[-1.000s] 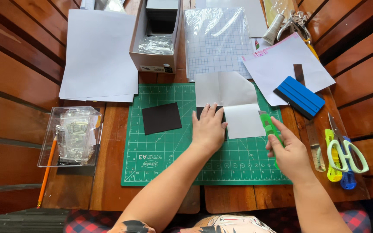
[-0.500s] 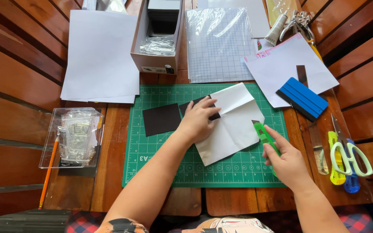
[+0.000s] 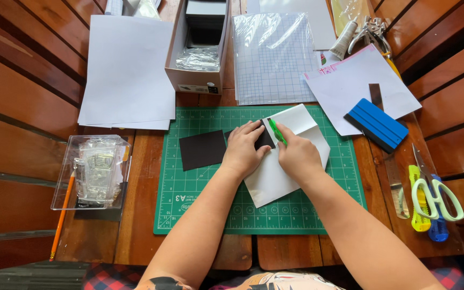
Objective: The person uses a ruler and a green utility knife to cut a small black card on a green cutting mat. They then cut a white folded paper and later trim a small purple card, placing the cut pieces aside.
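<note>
On a green cutting mat (image 3: 200,209), a person's left hand (image 3: 244,150) lies flat, fingers spread, pinning a small black piece (image 3: 265,138) onto a white paper sheet (image 3: 275,177). The right hand (image 3: 298,156) grips a green knife (image 3: 276,131) whose tip meets the black piece. A black square (image 3: 202,150) lies just left. Beyond the mat stand an open cardboard box (image 3: 197,48), white sheets (image 3: 127,70) and a blue squeegee (image 3: 378,123).
</note>
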